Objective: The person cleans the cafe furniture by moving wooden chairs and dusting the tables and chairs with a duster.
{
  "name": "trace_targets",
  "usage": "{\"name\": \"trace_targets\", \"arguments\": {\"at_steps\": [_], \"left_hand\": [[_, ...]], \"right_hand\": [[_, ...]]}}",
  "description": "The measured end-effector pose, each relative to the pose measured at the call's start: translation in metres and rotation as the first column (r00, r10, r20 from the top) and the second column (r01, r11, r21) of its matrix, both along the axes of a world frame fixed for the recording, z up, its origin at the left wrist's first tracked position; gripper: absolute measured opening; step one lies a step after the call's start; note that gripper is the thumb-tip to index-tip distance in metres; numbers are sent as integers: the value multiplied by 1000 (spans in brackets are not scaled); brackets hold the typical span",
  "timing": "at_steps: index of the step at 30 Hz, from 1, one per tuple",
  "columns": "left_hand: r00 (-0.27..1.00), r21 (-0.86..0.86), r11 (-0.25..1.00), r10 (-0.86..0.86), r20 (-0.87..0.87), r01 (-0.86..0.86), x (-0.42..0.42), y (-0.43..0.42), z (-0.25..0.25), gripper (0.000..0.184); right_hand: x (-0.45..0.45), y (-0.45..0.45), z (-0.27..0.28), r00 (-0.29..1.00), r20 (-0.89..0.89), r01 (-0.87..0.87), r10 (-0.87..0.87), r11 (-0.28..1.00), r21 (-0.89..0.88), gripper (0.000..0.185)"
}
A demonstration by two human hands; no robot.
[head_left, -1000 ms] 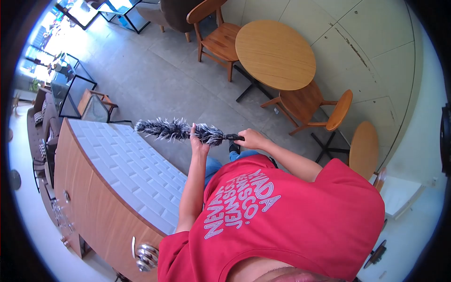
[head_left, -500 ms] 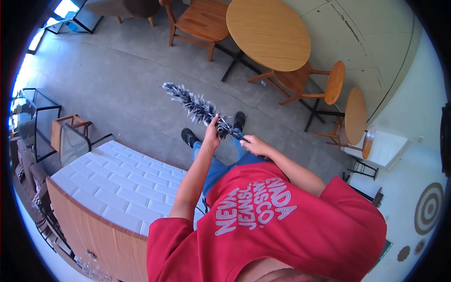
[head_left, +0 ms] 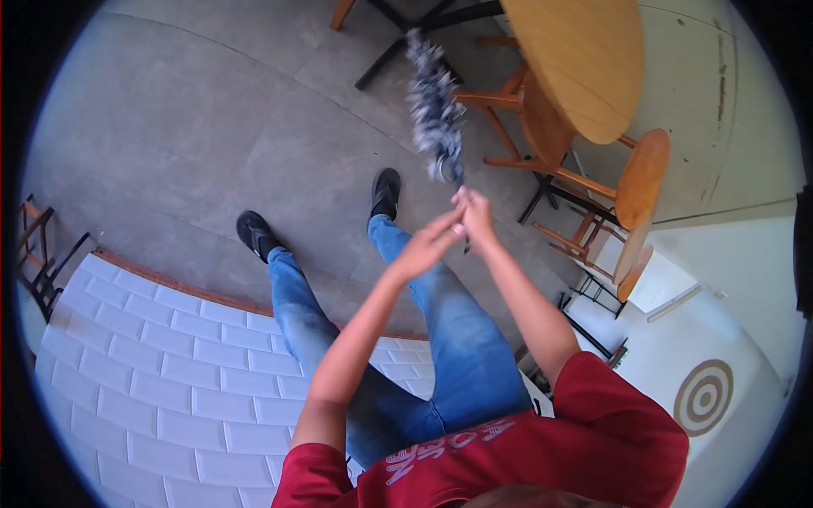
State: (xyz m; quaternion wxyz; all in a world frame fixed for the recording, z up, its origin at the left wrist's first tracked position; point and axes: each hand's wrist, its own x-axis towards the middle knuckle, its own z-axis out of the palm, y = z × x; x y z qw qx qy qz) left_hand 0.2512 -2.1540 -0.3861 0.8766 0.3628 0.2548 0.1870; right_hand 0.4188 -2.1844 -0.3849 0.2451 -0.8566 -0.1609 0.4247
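A fluffy black-and-white duster (head_left: 436,110) points away from me over the floor, its strands blurred by motion. My right hand (head_left: 476,218) is closed round its dark handle, and the handle's end shows below the fingers. My left hand (head_left: 428,245) is beside the right one, its fingers stretched out towards the handle and the right hand. Whether the left fingertips touch the handle is unclear.
A round wooden table (head_left: 584,59) and wooden chairs (head_left: 542,118) stand at the upper right. A white-tiled counter side (head_left: 186,372) fills the lower left. My feet are on the grey floor (head_left: 195,127). A ring-patterned target (head_left: 704,397) is at the right.
The duster has swung from pointing left to pointing away from me. My left hand has let go of its fluffy part and moved down beside my right hand. The view has shifted down.
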Motion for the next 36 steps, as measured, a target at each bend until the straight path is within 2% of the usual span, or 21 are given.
{"name": "trace_targets", "arguments": {"at_steps": [1,4,6,7,9,10,12,13,15,17,19,21,22,23,25,29,31,32,33,35,36], "left_hand": [[1000,-13,1000,6,19,-6,8,-3,7,54],[997,-46,999,14,77,-11,24,-11,-2,53],[993,186,976,-120,15,115,28,-17,-16,54],[993,187,976,-120,17,115,28,-11,-20,54],[968,371,902,-154,-199,220,25,1,-23,57],[963,437,875,-102,-250,206,28,4,-25,60],[971,415,897,-57,-232,152,34,14,-28,59],[978,397,912,-15,-207,98,36,19,-30,58],[974,406,908,-9,-225,102,40,26,-31,58],[971,418,903,3,-240,101,44,29,-38,58],[962,403,908,2,-275,113,49,26,-44,58],[959,403,907,-5,-283,124,53,25,-48,58],[956,404,905,-11,-292,133,53,25,-49,58],[956,403,905,-13,-292,136,54,25,-51,58],[955,378,920,10,-296,107,57,23,-55,57],[956,341,936,15,-294,90,63,20,-63,57],[951,337,938,22,-307,87,65,20,-65,57],[951,339,936,20,-307,90,65,21,-65,57],[952,329,939,7,-305,98,65,23,-64,57],[953,316,942,-10,-303,110,63,24,-62,58],[955,322,940,-13,-297,113,63,25,-61,58]], "right_hand": [[26,10,-26,999,45,-31,28,998,63,35],[69,69,-52,983,124,134,-135,991,17,32],[105,89,-82,971,148,182,-187,982,52,30],[127,102,-98,966,148,203,-212,976,76,29],[156,131,-121,956,132,255,-261,965,65,26],[172,142,-139,956,129,257,-262,965,53,26],[200,163,-170,958,116,258,-262,965,42,26],[212,172,-183,972,77,225,-223,974,-21,27],[228,185,-204,981,28,192,-190,978,-82,27],[235,198,-217,944,-26,325,-328,942,-81,28],[212,196,-220,933,29,358,-358,934,-9,26],[199,191,-228,862,311,383,-401,916,120,23],[196,187,-231,852,321,388,-415,910,145,22],[199,185,-227,851,321,391,-417,909,144,22],[214,178,-218,937,-44,347,-346,937,43,23],[199,163,-208,904,-57,426,-423,901,85,25],[165,147,-202,841,187,415,-508,827,381,23],[153,143,-198,803,258,419,-537,817,396,28],[150,135,-195,801,257,423,-541,815,396,28],[144,120,-189,863,38,477,-504,838,264,29],[145,114,-182,863,37,479,-505,838,262,29]]}}
